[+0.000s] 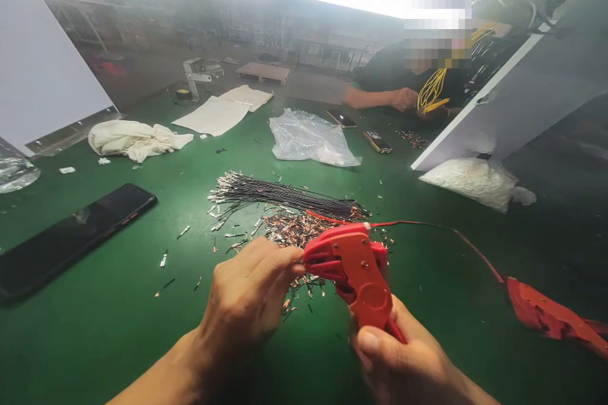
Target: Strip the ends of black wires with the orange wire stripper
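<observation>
My right hand (399,348) is wrapped around the handles of a red wire stripper (365,272), its jaws pointing left. At those jaws my left hand (251,291) is closed in a pinch; whatever its fingertips hold is hidden. Just behind the stripper lies a pile of short wire offcuts (294,228) with bare copper ends and metal terminals. Beyond the pile, a bundle of thin black wires (285,193) stretches across the green table (142,342), with metal terminals at its left end.
A second red tool (551,307) lies at the right. At the left is a black smartphone (80,234). A clear plastic bag (308,136), white cloth (137,139) and paper (213,114) lie farther back. Across the table, a person's hand (403,99) is beside yellow wires (432,90).
</observation>
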Available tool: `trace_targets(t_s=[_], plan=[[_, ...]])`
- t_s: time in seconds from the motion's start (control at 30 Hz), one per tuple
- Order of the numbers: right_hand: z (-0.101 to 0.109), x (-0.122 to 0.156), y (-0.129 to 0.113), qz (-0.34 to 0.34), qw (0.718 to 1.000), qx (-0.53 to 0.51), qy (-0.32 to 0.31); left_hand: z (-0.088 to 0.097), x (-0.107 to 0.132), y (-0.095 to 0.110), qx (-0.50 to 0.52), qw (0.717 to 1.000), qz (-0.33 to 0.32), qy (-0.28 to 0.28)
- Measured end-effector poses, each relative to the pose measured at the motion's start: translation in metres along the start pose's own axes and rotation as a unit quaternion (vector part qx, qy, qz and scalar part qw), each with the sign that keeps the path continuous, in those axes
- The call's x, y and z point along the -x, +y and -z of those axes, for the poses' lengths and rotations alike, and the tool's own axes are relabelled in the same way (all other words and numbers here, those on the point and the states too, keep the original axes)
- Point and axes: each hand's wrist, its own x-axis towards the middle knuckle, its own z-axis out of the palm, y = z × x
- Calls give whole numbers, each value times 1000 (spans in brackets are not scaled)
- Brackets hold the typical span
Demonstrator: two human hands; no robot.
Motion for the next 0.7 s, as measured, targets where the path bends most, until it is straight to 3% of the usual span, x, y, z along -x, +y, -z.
trace_targets(t_s=[0.17, 0.33, 0.47, 0.6, 0.7], plan=[[2, -3, 1, 10, 996, -45, -75, 1, 1, 2, -10, 1000, 19, -1], [5, -2, -3, 82, 990, -71, -95, 2, -1, -2, -62, 998, 28, 9], [8, -2, -8, 163, 985, 52, -9, -1, 1, 0, -76, 997, 2, -14], [12, -7, -9, 254, 947, 161, 113, -8, 9, 7, -53, 997, -26, -43], [13, -11, -6, 283, 931, 181, 145, -14, 15, 13, -41, 996, -39, -66]])
